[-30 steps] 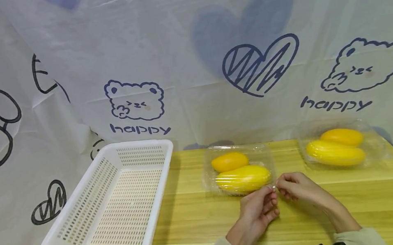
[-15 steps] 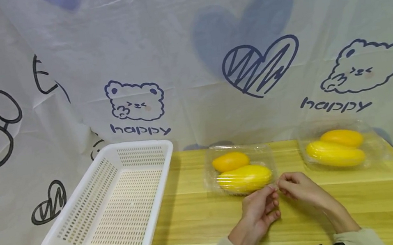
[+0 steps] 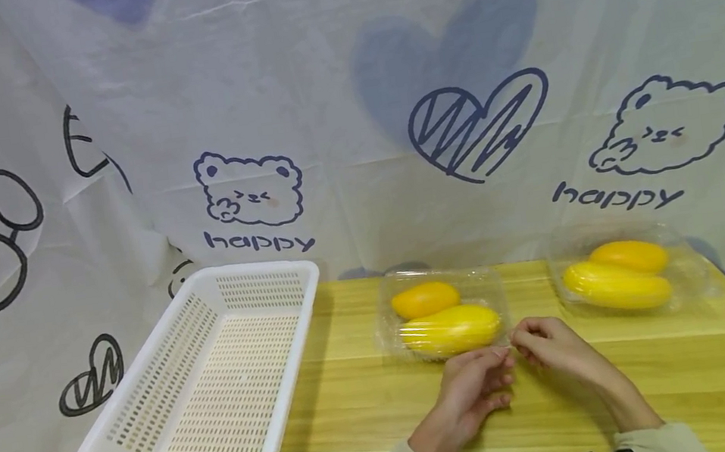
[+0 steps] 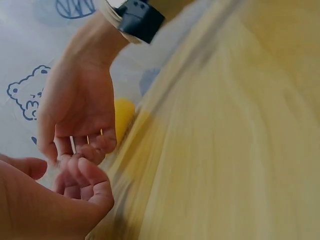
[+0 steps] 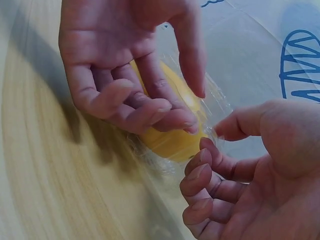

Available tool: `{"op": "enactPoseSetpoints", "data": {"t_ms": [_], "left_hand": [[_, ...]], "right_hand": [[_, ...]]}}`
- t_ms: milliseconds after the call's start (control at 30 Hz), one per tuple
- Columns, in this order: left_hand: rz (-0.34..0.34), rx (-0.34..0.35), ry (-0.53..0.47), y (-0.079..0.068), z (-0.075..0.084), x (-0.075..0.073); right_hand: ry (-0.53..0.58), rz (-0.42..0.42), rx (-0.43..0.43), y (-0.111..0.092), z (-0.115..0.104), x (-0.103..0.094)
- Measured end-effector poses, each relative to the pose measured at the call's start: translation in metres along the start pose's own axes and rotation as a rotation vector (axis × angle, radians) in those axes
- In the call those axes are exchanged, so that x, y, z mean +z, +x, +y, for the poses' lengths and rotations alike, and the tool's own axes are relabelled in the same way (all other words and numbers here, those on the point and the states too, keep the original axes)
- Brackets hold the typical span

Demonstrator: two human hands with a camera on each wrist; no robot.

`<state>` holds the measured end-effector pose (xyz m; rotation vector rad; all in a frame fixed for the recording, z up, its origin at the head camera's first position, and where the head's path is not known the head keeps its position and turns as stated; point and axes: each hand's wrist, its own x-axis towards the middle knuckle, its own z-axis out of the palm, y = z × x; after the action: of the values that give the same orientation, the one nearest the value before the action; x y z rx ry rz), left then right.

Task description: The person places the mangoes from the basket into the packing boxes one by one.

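Observation:
A clear plastic box [image 3: 387,337] holds a rounded orange-yellow fruit [image 3: 423,300] and a longer yellow fruit [image 3: 452,329]. At its front right corner, my right hand [image 3: 560,349] pinches the clear edge between thumb and forefinger. My left hand [image 3: 470,391] is at the front edge of the box, palm turned towards the right hand. In the right wrist view, the left hand [image 5: 115,65] has its thumb apart from its loosely bent fingers, and the right hand's fingertips [image 5: 206,145] are at the plastic. The left wrist view shows both hands close together, the box mostly hidden.
A white perforated basket [image 3: 285,419] stands at the left of the wooden table [image 3: 697,365]. Another clear box [image 3: 688,275] with two yellow fruits sits at the back right. A printed cloth [image 3: 347,106] hangs behind and along the left side.
My left hand has shifted slightly left, its fingers a little lower at the box's front edge. The right hand stays nearly still at the corner. Both boxes and the basket stay put.

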<state>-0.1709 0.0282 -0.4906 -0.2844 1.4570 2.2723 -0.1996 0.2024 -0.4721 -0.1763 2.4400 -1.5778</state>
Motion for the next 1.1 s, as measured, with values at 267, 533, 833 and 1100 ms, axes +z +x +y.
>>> {"op": "enactPoseSetpoints", "data": {"t_ms": [267,533,833,1100], "left_hand": [[-0.215,0.075,0.312,-0.004,0.008,-0.008],[-0.284,0.187,0.613,-0.008,0.018,-0.016],[-0.376,0.475,1.106,-0.017,0.048,-0.022],[-0.199,0.836,1.235,-0.023,0.079,-0.032]], "right_hand": [[-0.003,-0.005,0.011,-0.002,-0.001,-0.001],[0.020,-0.024,0.017,-0.001,0.000,0.000],[0.017,-0.018,0.015,0.000,0.002,0.001],[0.026,-0.027,-0.003,0.001,0.004,0.001]]}}
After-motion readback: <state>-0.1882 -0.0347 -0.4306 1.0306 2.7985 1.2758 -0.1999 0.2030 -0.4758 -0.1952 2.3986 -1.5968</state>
